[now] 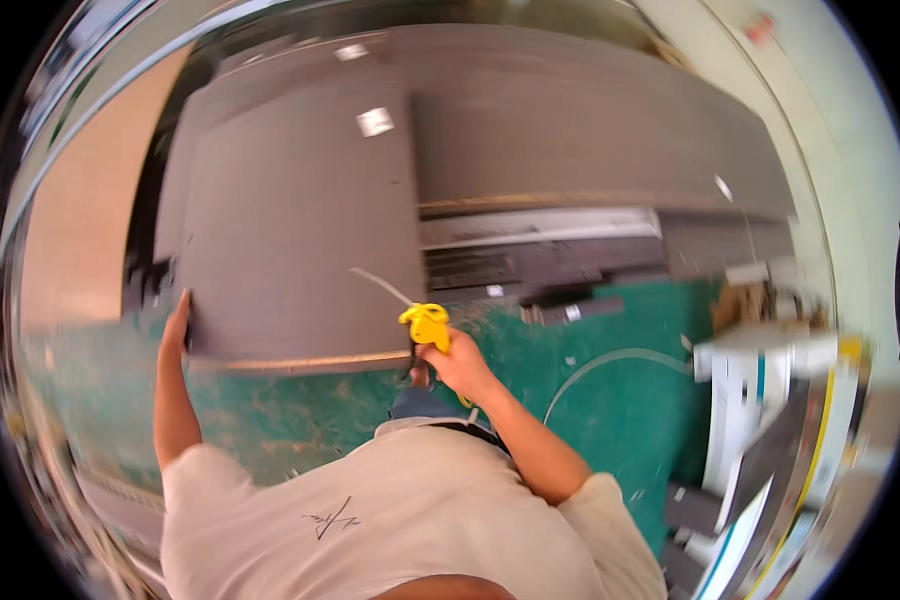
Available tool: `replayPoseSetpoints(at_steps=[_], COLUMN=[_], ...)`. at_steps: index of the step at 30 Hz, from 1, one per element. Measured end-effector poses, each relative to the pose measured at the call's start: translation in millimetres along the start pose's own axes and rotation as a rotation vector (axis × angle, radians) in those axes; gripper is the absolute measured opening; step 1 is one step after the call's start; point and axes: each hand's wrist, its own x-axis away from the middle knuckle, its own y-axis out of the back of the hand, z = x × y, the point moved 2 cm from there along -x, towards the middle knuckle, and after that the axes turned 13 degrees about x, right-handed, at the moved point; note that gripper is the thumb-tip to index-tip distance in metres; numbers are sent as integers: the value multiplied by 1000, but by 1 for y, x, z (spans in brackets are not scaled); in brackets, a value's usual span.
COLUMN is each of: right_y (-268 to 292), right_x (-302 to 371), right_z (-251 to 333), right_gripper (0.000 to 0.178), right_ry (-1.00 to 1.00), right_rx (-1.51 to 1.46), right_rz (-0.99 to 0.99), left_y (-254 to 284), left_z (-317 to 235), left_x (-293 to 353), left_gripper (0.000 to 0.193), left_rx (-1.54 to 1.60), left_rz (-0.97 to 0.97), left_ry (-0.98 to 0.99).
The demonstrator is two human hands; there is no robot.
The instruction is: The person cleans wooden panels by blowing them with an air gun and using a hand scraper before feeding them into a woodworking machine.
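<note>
A large flat grey panel [290, 210] with a light brown near edge lies in front of me. At its near left corner, my left hand [178, 320] is closed on the side edge; part of the fingers is hidden or blurred. My right hand [454, 362] is closed around a small yellow tool [428, 326], by the panel's near right corner. From that tool a thin pale strip [382, 284] sticks out over the panel, and a dark cord or strap hangs below. The tool's exact kind is blurred.
More grey panels [590, 130] are stacked at the back right, above dark and white lengths [550, 228]. A tan board [95, 200] stands at the left. Boxes and offcuts [750, 400] crowd the right side. On the green floor [620, 400] lies a curved pale strip [610, 357].
</note>
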Motion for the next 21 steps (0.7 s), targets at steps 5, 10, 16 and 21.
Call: replayPoseSetpoints(at_steps=[5,10,16,21], right_y=[65,127,183,191], right_x=[84,214,430,601], right_z=[-28,-111,-208,-282], right_gripper=[15,17,19,19], right_ry=[83,221,-41,-51], right_rx=[35,53,-176,-378], right_rz=[-142,-479,-806,-1104], left_y=[-60,-153,-302,-435], left_z=[55,76,64,80], left_x=[74,198,370,504], left_gripper=[79,77,75,67], left_rx=[377,305,345,72], left_rz=[113,107,420,687], left_ry=[-84,-263,-315,-505])
